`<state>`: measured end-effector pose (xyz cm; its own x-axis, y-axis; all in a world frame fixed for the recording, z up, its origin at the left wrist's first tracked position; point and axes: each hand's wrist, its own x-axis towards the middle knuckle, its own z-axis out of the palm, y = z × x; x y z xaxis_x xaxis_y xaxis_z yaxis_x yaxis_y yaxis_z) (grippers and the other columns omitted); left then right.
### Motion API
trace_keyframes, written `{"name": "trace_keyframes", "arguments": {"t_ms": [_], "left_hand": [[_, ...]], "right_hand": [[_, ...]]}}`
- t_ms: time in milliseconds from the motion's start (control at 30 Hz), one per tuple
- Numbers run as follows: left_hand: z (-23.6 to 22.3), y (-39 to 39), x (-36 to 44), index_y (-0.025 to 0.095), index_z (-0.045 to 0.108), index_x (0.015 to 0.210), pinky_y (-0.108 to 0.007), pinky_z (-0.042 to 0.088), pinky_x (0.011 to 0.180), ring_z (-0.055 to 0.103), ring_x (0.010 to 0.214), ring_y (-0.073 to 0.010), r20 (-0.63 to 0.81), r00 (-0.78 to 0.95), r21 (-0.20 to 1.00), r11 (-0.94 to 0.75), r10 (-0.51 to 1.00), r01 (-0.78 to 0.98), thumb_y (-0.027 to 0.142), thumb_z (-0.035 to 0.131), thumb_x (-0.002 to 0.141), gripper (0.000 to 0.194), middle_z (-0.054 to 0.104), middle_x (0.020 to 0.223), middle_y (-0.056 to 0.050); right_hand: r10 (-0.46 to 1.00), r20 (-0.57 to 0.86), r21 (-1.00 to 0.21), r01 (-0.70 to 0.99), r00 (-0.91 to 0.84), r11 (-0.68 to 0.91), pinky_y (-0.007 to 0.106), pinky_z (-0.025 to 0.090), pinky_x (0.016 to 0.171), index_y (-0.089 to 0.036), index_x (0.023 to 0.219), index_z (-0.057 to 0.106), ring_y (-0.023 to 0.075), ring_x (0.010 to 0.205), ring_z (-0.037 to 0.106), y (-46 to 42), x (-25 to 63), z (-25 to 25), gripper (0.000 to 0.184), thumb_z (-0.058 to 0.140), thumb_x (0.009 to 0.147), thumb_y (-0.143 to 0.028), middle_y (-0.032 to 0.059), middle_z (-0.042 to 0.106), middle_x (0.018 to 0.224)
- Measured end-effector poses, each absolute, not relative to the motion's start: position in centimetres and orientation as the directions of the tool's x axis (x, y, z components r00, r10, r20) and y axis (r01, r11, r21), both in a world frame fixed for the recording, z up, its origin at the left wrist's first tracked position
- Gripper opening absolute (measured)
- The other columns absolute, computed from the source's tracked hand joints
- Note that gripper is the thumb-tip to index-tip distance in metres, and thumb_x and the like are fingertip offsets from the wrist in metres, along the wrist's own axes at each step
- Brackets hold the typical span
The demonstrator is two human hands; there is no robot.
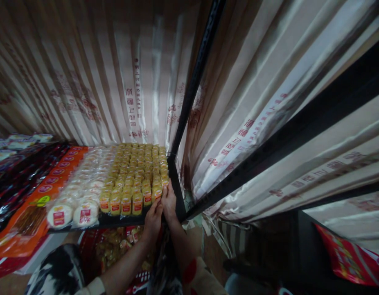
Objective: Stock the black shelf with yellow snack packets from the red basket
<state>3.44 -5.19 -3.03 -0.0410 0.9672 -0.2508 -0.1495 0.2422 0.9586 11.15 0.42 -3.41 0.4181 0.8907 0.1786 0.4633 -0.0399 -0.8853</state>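
Rows of small yellow snack packets with red-and-white labels stand upright on a black shelf. My left hand is at the front right of these rows, its fingers closed at the lower part of a yellow snack packet. Along the right side of that same corner, my right hand has its fingers pressed against the packets. Both hands nearly touch each other. Left of the yellow rows lie clear-wrapped round white cakes with red labels.
Orange snack bags and dark shiny packets lie farther left. A red basket with wrapped snacks stands below the shelf. Black metal posts and pale printed curtains enclose the back and right. A red bag lies at lower right.
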Motion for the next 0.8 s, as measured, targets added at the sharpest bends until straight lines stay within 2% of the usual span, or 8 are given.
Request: {"name": "trace_keyframes", "arguments": {"t_ms": [200,367,500,633,700,800], "left_hand": [[-3.5,-5.2,3.3,0.017,0.065,0.104,-0.037,0.044,0.097,0.056,0.111,-0.0253,-0.266,-0.041,0.952,0.256,0.963,-0.170,0.042,0.060,0.074,0.039,0.064,0.115,-0.009],[-2.7,-5.6,3.4,0.014,0.064,0.101,-0.033,0.051,0.083,0.059,0.102,-0.0249,-0.279,-0.048,0.947,0.266,0.959,-0.181,0.044,0.057,0.074,0.040,0.064,0.112,-0.012],[-1.0,-6.8,2.6,0.015,0.064,0.088,-0.029,0.051,0.074,0.063,0.087,-0.0209,-0.242,-0.033,0.959,0.234,0.970,-0.159,0.038,0.055,0.073,0.029,0.069,0.094,-0.010],[-1.2,-9.3,-0.4,0.017,0.065,0.078,-0.027,0.050,0.072,0.063,0.074,-0.0169,-0.283,0.000,0.957,0.283,0.959,-0.060,0.030,0.054,0.071,0.018,0.069,0.077,-0.004],[-2.7,-10.7,-2.4,0.017,0.065,0.076,-0.026,0.050,0.069,0.063,0.073,-0.0171,-0.365,-0.005,0.931,0.364,0.931,-0.029,0.028,0.054,0.069,0.017,0.069,0.076,-0.004],[-5.9,-12.6,-5.5,0.017,0.065,0.074,-0.025,0.049,0.062,0.063,0.067,-0.0160,-0.559,-0.099,0.827,0.562,0.823,0.000,0.026,0.055,0.070,0.014,0.068,0.071,-0.004]], "right_hand": [[0.893,0.172,-0.879,0.475,0.415,-0.051,0.040,0.031,0.106,-0.003,0.136,0.034,0.0236,0.128,0.039,0.0,11.5,-3.3,0.059,0.030,0.088,-0.038,0.0204,0.041,0.138],[0.903,0.147,-0.886,0.460,0.403,-0.061,0.041,0.029,0.107,-0.007,0.138,0.032,0.0228,0.131,0.035,-0.5,12.0,-3.0,0.061,0.036,0.086,-0.040,0.0177,0.038,0.140],[0.889,0.184,-0.896,0.444,0.420,-0.024,0.041,0.029,0.107,-0.008,0.134,0.036,0.0224,0.130,0.036,-1.6,11.8,-2.1,0.057,0.037,0.086,-0.039,0.0179,0.040,0.139],[0.845,0.270,-0.932,0.347,0.463,0.108,0.034,0.042,0.096,-0.013,0.126,0.042,0.0177,0.111,0.053,-5.1,10.3,-0.8,0.044,0.035,0.089,-0.037,0.0138,0.055,0.122],[0.858,0.292,-0.936,0.311,0.422,0.165,0.031,0.047,0.087,-0.015,0.118,0.048,0.0163,0.098,0.060,-7.6,9.4,-0.4,0.037,0.036,0.090,-0.035,0.0108,0.062,0.107],[0.936,0.233,-0.925,0.356,0.263,0.130,0.027,0.049,0.075,-0.017,0.101,0.058,0.0152,0.079,0.063,-10.9,7.8,-1.0,0.029,0.037,0.089,-0.033,0.0053,0.066,0.083]]}}
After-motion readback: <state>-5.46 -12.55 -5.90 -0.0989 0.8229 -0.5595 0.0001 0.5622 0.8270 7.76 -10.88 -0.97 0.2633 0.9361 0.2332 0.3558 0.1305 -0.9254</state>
